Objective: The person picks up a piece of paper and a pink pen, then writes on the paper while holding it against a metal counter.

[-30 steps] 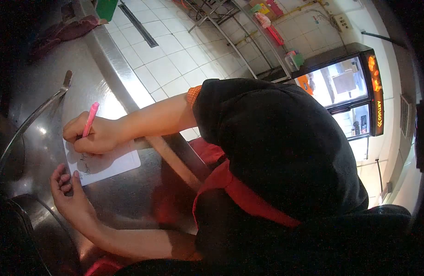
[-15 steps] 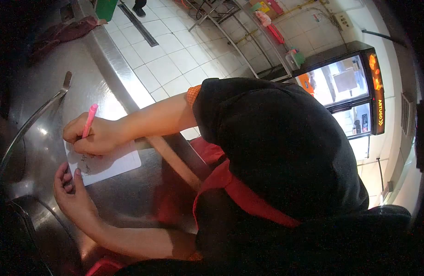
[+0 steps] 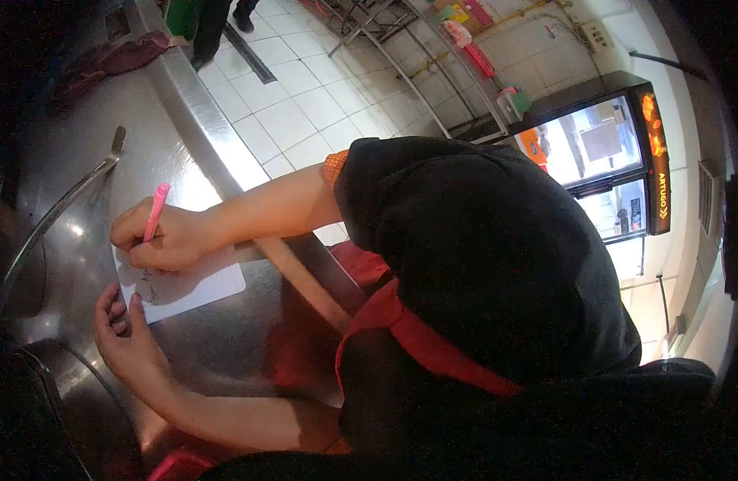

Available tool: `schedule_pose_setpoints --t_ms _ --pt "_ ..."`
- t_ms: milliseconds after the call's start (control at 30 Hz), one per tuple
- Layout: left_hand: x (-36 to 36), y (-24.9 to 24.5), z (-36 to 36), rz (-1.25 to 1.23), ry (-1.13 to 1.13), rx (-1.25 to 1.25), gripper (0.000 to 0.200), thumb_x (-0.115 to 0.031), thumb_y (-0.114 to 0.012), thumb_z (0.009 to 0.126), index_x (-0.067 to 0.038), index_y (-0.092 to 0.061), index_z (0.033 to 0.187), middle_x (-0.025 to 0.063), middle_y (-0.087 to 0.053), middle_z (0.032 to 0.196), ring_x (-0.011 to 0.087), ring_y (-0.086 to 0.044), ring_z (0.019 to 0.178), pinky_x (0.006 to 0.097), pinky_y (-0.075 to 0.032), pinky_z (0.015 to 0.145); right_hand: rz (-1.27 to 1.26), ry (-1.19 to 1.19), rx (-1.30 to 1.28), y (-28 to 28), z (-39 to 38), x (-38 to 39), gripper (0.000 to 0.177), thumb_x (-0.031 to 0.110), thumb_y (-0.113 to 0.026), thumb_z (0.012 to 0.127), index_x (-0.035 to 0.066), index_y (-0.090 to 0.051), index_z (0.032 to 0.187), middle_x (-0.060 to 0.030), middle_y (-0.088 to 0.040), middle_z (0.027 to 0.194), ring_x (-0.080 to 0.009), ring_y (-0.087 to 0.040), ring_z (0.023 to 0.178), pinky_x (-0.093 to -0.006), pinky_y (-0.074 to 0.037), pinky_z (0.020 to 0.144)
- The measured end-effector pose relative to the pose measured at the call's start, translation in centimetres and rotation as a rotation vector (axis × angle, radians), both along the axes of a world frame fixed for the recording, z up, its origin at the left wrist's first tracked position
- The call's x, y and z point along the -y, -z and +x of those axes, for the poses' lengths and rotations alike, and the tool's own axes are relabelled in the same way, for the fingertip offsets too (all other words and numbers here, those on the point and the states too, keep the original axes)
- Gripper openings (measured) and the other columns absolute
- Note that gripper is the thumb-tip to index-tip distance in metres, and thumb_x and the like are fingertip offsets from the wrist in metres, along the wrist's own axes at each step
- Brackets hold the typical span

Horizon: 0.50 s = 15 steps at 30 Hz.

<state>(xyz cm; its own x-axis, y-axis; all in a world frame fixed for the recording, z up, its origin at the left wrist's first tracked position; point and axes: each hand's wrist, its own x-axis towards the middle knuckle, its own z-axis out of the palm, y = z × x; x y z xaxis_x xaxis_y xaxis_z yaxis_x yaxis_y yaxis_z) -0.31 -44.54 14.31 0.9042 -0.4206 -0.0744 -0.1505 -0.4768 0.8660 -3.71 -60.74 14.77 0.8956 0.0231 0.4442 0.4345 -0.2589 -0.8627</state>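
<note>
A pink pen (image 3: 156,212) is gripped in my right hand (image 3: 173,237), its tip hidden behind the fingers. That hand rests on a white sheet of paper (image 3: 213,282) with rounded corners, and dark handwriting shows below it. My left hand (image 3: 127,337) lies at the paper's lower left corner. Its thumb touches the paper's edge, and the other fingers are loosely curled apart from the thumb. Under the paper is a shiny steel counter (image 3: 249,337).
A curved metal rod (image 3: 60,200) lies left of the paper. A dark reddish cloth (image 3: 116,64) sits at the counter's far end. Past the counter edge are a tiled floor (image 3: 285,112), a metal rack (image 3: 409,60), a lit display fridge (image 3: 601,148) and a person's legs (image 3: 212,28).
More of the handwriting shows below my right hand, which has barely shifted. A person's leg has come into view beside the counter's far end. My left hand stays in place.
</note>
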Motion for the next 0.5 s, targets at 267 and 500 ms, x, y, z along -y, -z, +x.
schedule_pose_setpoints --t_ms 267,500 --pt "-0.2 0.4 0.1 0.043 0.016 0.077 0.027 -0.011 -0.057 0.069 -0.007 -0.052 0.095 0.0044 -0.050 0.077 0.0115 -0.043 0.064 0.0230 -0.037 0.059 0.041 -0.005 -0.022 -0.7 -0.3 -0.2 0.016 0.004 -0.045 0.060 -0.001 -0.033 0.050 -0.0096 -0.033 0.049 -0.0191 -0.036 0.047 -0.0302 -0.029 0.044" --pt "-0.4 1.0 0.3 0.024 0.041 0.159 0.028 -0.013 -0.057 0.070 -0.007 -0.051 0.096 0.0035 -0.050 0.076 0.0108 -0.042 0.060 0.0224 -0.038 0.057 -0.001 0.005 0.009 0.2 0.1 -0.1 0.019 0.009 -0.048 0.061 0.000 -0.035 0.051 -0.0133 -0.036 0.050 -0.0245 -0.038 0.046 -0.0335 -0.030 0.045"
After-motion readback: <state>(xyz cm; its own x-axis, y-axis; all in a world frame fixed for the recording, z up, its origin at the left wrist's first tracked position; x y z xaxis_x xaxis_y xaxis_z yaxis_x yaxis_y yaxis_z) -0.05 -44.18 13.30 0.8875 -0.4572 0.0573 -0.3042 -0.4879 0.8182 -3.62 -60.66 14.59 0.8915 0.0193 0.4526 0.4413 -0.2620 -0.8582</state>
